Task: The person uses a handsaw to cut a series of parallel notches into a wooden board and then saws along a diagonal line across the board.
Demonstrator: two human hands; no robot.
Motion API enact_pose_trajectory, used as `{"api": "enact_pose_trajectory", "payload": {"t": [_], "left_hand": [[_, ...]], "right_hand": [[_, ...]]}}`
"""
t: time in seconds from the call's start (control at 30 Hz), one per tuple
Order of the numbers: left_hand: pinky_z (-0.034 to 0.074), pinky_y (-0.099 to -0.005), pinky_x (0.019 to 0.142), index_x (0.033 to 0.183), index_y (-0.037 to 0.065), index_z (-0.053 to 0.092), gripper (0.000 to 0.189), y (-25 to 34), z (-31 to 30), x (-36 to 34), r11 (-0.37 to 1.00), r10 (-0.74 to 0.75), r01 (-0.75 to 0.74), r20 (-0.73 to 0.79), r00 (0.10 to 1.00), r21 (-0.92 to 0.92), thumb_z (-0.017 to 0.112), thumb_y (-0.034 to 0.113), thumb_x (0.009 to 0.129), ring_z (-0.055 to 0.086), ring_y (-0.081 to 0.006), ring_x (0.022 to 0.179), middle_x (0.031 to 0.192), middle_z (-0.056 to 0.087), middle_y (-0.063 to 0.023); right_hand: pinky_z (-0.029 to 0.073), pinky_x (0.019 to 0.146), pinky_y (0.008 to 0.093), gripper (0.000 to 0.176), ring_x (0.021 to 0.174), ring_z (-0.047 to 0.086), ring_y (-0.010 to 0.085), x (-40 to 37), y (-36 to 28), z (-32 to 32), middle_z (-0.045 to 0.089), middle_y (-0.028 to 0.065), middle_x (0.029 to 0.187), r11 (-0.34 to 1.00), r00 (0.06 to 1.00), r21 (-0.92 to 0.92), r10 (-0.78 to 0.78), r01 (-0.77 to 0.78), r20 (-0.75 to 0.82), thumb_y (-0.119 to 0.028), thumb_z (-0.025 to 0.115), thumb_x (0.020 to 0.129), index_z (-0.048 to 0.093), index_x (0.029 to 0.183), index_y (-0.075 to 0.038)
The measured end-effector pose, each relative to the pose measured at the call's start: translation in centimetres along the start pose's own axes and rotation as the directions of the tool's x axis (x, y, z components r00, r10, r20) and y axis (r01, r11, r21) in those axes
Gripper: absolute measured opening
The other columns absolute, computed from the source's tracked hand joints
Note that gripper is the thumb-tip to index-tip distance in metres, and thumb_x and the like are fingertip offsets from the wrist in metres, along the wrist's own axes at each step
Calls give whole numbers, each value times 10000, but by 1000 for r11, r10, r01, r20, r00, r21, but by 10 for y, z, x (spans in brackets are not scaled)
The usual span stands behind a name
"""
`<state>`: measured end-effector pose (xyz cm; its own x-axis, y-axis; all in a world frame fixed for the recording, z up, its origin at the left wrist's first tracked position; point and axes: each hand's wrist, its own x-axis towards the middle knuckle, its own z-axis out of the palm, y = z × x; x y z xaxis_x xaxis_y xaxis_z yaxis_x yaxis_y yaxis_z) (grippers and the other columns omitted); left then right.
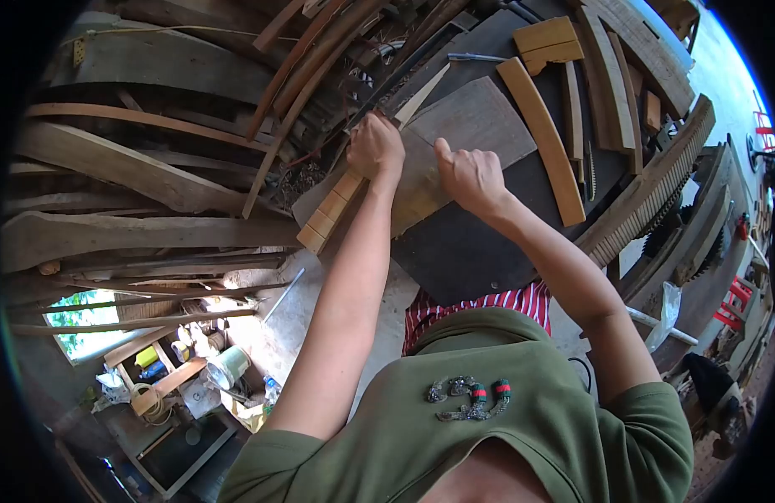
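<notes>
My left hand [377, 147] is closed around the upper part of a narrow wooden piece [330, 212] with dark lines across it. Under that piece lies a wide, flat grey-brown board [480, 126]. To the right, my right hand [471, 178] is closed above the board, its thumb side up; whatever it may hold is too small to make out. A pale, pointed wooden strip [423, 95] extends beyond my left hand. The boards rest on a dark work surface [455, 260].
A curved wooden piece [545, 142], a lined wooden block [548, 44] and a metal rod [477, 58] lie on the surface. Long planks [136, 163] crowd the left. A ridged curved beam [656, 189] borders the right. A bucket [228, 367] stands at lower left.
</notes>
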<state>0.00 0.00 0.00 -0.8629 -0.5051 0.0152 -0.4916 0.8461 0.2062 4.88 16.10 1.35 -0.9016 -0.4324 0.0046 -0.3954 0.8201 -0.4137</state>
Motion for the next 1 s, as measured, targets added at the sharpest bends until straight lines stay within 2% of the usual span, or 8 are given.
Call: {"api": "enact_pose_trajectory", "payload": {"t": [0.2,0.27,0.4,0.47,0.57,0.83,0.93,1.0], "left_hand": [[544,-456,773,870,76,657,320,4,5,2,997,28,-24,-50,998,77,422,273,965,666,-299,953,947,706,-102],[548,-457,749,859,74,653,322,8,5,6,995,-92,94,-50,994,34,423,273,963,669,-301,941,934,706,-108],[553,-450,734,849,73,650,320,6,6,6,997,-61,63,-49,997,51,427,273,961,674,-304,924,930,707,-109],[556,-445,720,841,76,650,317,2,12,6,997,44,-34,-148,988,65,434,274,961,678,-304,901,909,709,-106],[551,-449,722,833,78,648,318,0,13,6,996,61,-53,-137,989,65,434,277,959,678,-309,891,897,710,-105],[544,-459,735,827,74,646,313,1,12,8,998,51,-44,-133,990,52,443,277,951,675,-316,899,893,711,-111],[543,-455,743,832,69,649,317,2,11,7,999,38,-34,-120,992,37,441,276,953,673,-314,909,896,711,-113],[544,-449,746,833,64,655,327,1,12,7,999,49,-47,-120,992,19,437,276,953,671,-312,917,897,711,-118]], "right_hand": [[521,532,422,100,633,693,318,18,-4,3,669,159,660,997,997,-70,33,-28,72,-116,506,857,495,936,-56],[521,530,426,98,631,693,315,36,-6,13,668,157,657,995,1000,-100,-10,8,-18,-115,505,855,495,935,-59],[522,530,427,101,630,693,312,25,0,9,671,152,659,997,998,-72,-33,29,-50,-113,504,857,500,944,-62],[508,531,461,115,633,677,345,4,3,-4,653,170,651,998,996,-51,42,-39,77,-112,486,868,482,975,-69],[509,530,457,117,635,679,347,-7,2,-11,656,173,660,997,988,-43,70,-65,138,-115,480,873,484,979,-66],[541,573,416,132,675,708,313,47,-10,13,692,162,712,997,1000,-78,-28,27,-8,-157,498,884,532,950,-48],[516,538,463,124,630,678,355,16,-2,2,654,165,647,999,1000,-40,8,-7,24,-133,493,880,480,983,-65],[518,543,463,124,645,682,353,-1,-1,-10,662,166,667,996,984,-55,74,-66,160,-134,495,879,478,981,-65]]}}
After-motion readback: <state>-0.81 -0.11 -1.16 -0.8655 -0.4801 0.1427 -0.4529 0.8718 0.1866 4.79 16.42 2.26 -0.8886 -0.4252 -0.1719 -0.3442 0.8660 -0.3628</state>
